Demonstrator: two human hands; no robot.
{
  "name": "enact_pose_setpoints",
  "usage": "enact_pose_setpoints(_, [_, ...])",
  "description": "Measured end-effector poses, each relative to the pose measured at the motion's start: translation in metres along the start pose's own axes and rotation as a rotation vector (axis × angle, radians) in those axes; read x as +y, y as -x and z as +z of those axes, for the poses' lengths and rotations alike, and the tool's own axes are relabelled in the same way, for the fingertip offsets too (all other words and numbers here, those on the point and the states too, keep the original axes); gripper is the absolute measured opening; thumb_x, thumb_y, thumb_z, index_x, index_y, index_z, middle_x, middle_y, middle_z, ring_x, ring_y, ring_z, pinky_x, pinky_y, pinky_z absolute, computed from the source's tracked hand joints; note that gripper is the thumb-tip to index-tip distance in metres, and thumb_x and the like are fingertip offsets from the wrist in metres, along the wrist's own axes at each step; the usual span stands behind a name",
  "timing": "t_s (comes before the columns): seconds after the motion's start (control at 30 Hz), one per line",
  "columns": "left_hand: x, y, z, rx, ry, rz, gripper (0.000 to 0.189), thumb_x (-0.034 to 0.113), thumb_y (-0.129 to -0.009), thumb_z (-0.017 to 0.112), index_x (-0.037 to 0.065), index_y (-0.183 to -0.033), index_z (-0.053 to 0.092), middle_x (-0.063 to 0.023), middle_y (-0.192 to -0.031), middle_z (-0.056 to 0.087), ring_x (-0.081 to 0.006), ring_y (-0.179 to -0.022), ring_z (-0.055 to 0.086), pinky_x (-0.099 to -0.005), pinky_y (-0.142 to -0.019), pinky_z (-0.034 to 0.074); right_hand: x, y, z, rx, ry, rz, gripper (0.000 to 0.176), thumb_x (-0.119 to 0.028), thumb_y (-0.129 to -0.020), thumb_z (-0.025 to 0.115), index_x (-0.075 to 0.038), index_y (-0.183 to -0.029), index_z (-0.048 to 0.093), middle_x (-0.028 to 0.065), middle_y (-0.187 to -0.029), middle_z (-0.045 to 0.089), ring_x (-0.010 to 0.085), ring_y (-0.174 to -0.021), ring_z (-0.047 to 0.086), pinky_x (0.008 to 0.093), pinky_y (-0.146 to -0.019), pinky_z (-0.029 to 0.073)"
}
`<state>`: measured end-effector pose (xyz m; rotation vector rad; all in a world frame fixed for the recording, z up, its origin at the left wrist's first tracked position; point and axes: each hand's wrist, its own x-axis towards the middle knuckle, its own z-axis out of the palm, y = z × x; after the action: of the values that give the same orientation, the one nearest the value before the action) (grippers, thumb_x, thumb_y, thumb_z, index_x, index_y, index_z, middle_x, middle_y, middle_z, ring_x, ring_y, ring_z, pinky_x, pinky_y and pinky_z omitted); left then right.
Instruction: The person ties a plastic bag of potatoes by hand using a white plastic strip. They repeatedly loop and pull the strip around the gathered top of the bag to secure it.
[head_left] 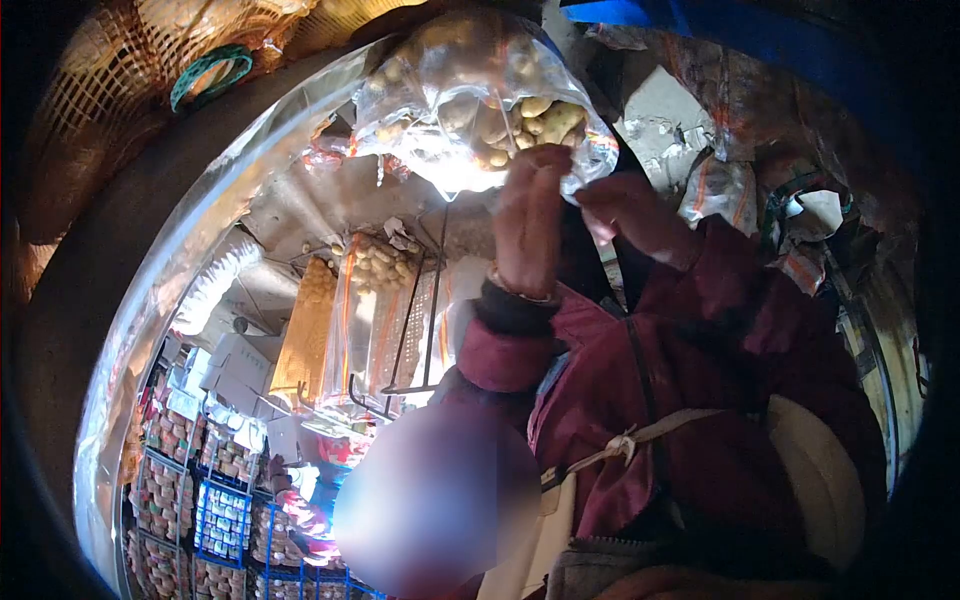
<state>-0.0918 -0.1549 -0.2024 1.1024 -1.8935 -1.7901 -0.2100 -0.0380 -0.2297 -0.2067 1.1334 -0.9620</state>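
Hands, two: left hand (528, 225), blurred, its fingers at the edge of the bag; right hand (645, 215), fingers bent, just beside it at the bag's gathered corner. Whether either grips the plastic, cannot tell.
Clear bag (450, 85), one, directly beyond the hands, holding potatoes (552, 120), number not countable.
Yellow mesh sack (303, 335), one, upper left of the blurred patch.
Green ring (212, 78), one, far upper left.
Jacket (610, 370), one, maroon.

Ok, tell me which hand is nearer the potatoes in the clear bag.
Left. In view, the left hand is just below the potatoes; the right hand is lower and farther right.
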Motion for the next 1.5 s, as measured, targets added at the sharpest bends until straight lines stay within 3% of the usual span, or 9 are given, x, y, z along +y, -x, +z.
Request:
enact_pose_setpoints(0.3, [-0.091, 0.064, 0.032, -0.253, 0.398, -0.671, 0.033, 0.034, -0.093, 0.046, 0.007, -0.109, 0.056, -0.0053, -0.104, 0.059, -0.0159, -0.089, 0.06, -0.0256, -0.07, 0.048, -0.044, -0.021, 0.001, 0.078, 0.19, -0.133, 0.033, -0.02, -0.086, 0.05, -0.006, -0.058, 0.041, 0.0018, -0.052, 0.043, 0.0095, -0.05, 0.044, 0.0243, -0.05, 0.035])
enact_pose_setpoints(0.37, [-0.085, 0.04, 0.054, -0.192, 1.173, -1.095, 0.041, 0.042, -0.092, 0.044, 0.009, -0.117, 0.051, -0.0048, -0.105, 0.059, -0.0177, -0.096, 0.059, -0.0289, -0.072, 0.05, -0.047, -0.021, 0.004, 0.077, 0.179, -0.051, 0.031, -0.02, -0.086, 0.051, -0.005, -0.059, 0.043, 0.002, -0.053, 0.044, 0.0086, -0.052, 0.045, 0.0241, -0.051, 0.036])
enact_pose_setpoints(0.47, [-0.17, 0.045, 0.106, -0.107, 0.534, -0.388, 0.05, 0.05, -0.09, 0.045, 0.01, -0.119, 0.049, -0.0063, -0.107, 0.057, -0.0181, -0.102, 0.056, -0.033, -0.073, 0.05, -0.047, -0.029, 0.017, 0.079, 0.415, -0.319, 0.029, -0.021, -0.085, 0.052, -0.005, -0.062, 0.049, 0.0022, -0.055, 0.047, 0.0072, -0.054, 0.047, 0.0236, -0.051, 0.036])
enact_pose_setpoints(0.53, [-0.159, 0.033, 0.119, 0.094, 1.402, -0.679, 0.043, 0.046, -0.091, 0.046, 0.007, -0.11, 0.053, -0.0081, -0.094, 0.059, -0.0178, -0.086, 0.061, -0.0342, -0.063, 0.051, -0.053, -0.042, 0.01, 0.091, 0.666, -0.676, 0.028, -0.022, -0.086, 0.053, -0.004, -0.065, 0.052, 0.0021, -0.056, 0.048, 0.0066, -0.054, 0.048, 0.0235, -0.05, 0.036])
enact_pose_setpoints(0.77, [-0.138, 0.071, 0.059, -0.139, 0.685, -0.693, 0.029, 0.029, -0.093, 0.048, 0.003, -0.08, 0.051, -0.006, -0.062, 0.054, -0.0136, -0.046, 0.05, -0.027, -0.04, 0.038, -0.057, -0.132, -0.091, 0.251, -0.354, 0.01, 0.044, -0.026, -0.093, 0.047, -0.019, -0.052, 0.029, -0.0054, -0.048, 0.022, 0.0094, -0.038, 0.021, 0.0281, -0.041, 0.016])
enact_pose_setpoints(1.2, [-0.094, 0.048, 0.025, -0.087, 0.332, -0.884, 0.039, 0.035, -0.091, 0.049, -0.003, -0.089, 0.059, -0.0085, -0.073, 0.063, -0.0159, -0.058, 0.06, -0.0286, -0.049, 0.047, 0.019, -0.066, -0.071, 0.209, 0.446, 0.037, 0.037, -0.04, -0.087, 0.057, -0.004, -0.082, 0.061, 0.0009, -0.065, 0.057, 0.0051, -0.044, 0.041, 0.0215, -0.038, 0.032])
enact_pose_setpoints(1.27, [-0.113, 0.06, -0.03, 0.092, -0.403, -0.212, 0.033, 0.031, -0.087, 0.057, 0.0, -0.096, 0.059, -0.0086, -0.085, 0.062, -0.0162, -0.069, 0.061, -0.0285, -0.059, 0.048, 0.016, -0.058, -0.052, 0.074, 0.392, -0.213, 0.039, -0.04, -0.087, 0.058, -0.004, -0.101, 0.062, -0.0001, -0.078, 0.061, 0.0035, -0.045, 0.037, 0.0208, -0.038, 0.03])
enact_pose_setpoints(1.33, [-0.089, 0.037, -0.068, 0.631, -0.074, -0.431, 0.03, 0.026, -0.081, 0.064, 0.004, -0.101, 0.059, -0.0108, -0.092, 0.06, -0.0215, -0.082, 0.061, -0.0342, -0.07, 0.049, 0.045, -0.06, -0.059, 0.022, 0.568, 0.065, 0.045, -0.045, -0.085, 0.06, -0.008, -0.11, 0.061, 0.0002, -0.077, 0.061, 0.0037, -0.044, 0.037, 0.0215, -0.036, 0.029])
enact_pose_setpoints(1.5, [-0.107, -0.02, -0.115, 0.554, -0.728, 0.083, 0.054, 0.049, -0.079, 0.064, -0.004, -0.088, 0.061, -0.008, -0.075, 0.062, -0.0254, -0.074, 0.059, -0.0392, -0.069, 0.046, 0.027, -0.052, -0.021, 0.047, 0.447, 0.417, 0.041, -0.044, -0.083, 0.062, -0.005, -0.096, 0.06, -0.0005, -0.05, 0.046, 0.0065, -0.036, 0.039, 0.0236, -0.036, 0.036])
